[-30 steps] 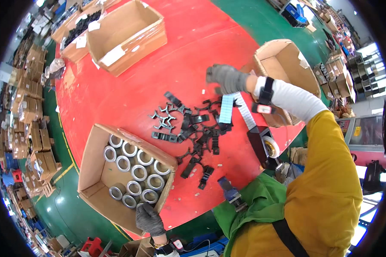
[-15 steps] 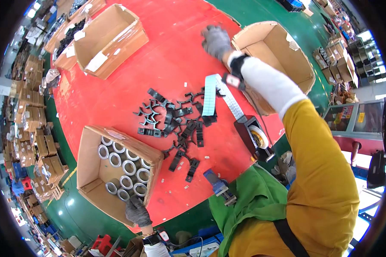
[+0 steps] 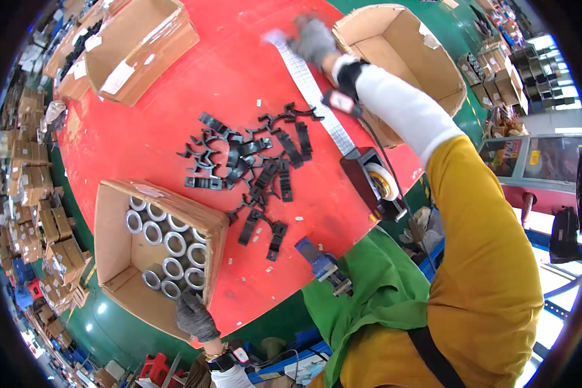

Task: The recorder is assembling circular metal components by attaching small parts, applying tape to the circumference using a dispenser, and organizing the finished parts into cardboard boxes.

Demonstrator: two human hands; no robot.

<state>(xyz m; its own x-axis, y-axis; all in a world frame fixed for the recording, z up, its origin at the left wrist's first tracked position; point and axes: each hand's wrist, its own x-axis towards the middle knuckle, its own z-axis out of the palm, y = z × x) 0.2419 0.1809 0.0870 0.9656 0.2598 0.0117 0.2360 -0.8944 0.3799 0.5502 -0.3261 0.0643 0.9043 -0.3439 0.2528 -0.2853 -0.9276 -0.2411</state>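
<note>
Beside the right hand [image 3: 315, 43] stretches a strip [image 3: 309, 85] (flat, gridded).

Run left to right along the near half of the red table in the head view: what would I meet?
Cardboard box of silver-rimmed round parts → black plastic clips → blue-and-grey clamp-like tool → black label-roll dispenser.

Workshop, factory-like — green floor [image 3: 119, 284] | stacked boxes [image 3: 37, 184] at left | red worktable [image 3: 139, 132] — carton [image 3: 112, 229] of metal rings [image 3: 165, 246]
</note>
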